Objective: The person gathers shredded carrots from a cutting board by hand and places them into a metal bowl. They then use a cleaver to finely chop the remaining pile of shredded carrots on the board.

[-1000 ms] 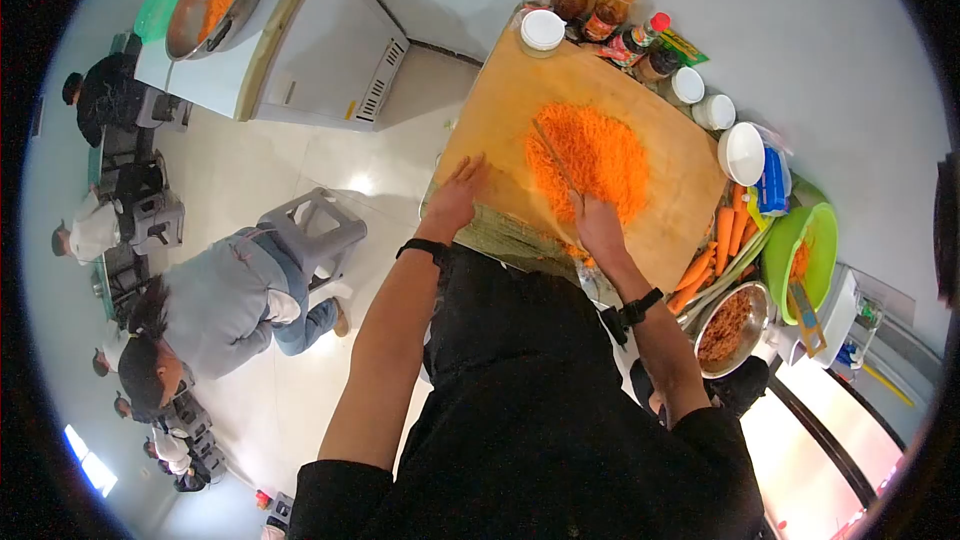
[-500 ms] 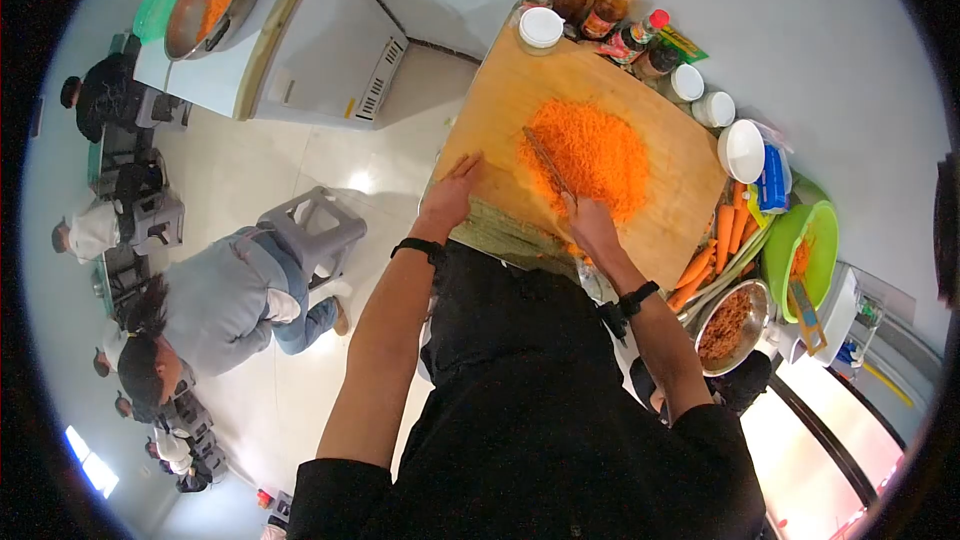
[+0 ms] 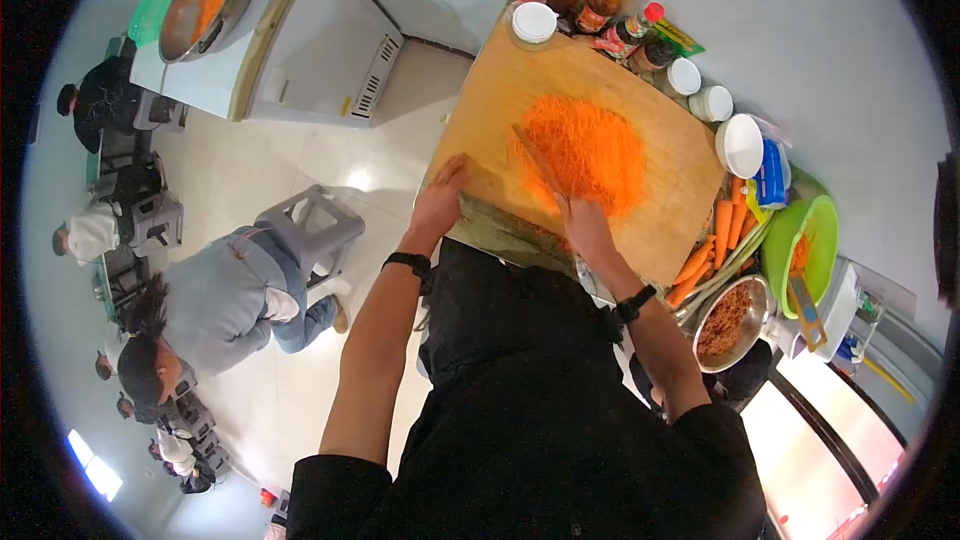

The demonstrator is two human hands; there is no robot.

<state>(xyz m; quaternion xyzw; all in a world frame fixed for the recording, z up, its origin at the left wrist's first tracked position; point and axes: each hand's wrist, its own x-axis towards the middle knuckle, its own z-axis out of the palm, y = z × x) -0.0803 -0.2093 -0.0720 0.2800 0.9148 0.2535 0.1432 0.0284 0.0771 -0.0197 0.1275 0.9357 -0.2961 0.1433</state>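
A heap of finely shredded carrot (image 3: 600, 155) lies on a large wooden cutting board (image 3: 490, 75). My right hand (image 3: 588, 227) is closed round the handle of a kitchen knife (image 3: 538, 160), whose blade rests along the left side of the heap. On the board's near left corner lies my left hand (image 3: 438, 202), its fingers stretched out and nothing held in them. The board's thick, greenish, worn front side (image 3: 500, 230) faces my body.
Jars and sauce bottles (image 3: 603, 2) line the board's back edge. To the right are whole carrots (image 3: 724, 232), a green basket (image 3: 822, 245) and a metal bowl of reddish-brown food (image 3: 757, 298). A grey stool (image 3: 325, 230) and a seated person (image 3: 220, 290) are at left.
The knife and my right hand have shifted slightly left, and the blade lies at a changed tilt. My left hand has slid a little nearer me along the board's edge.
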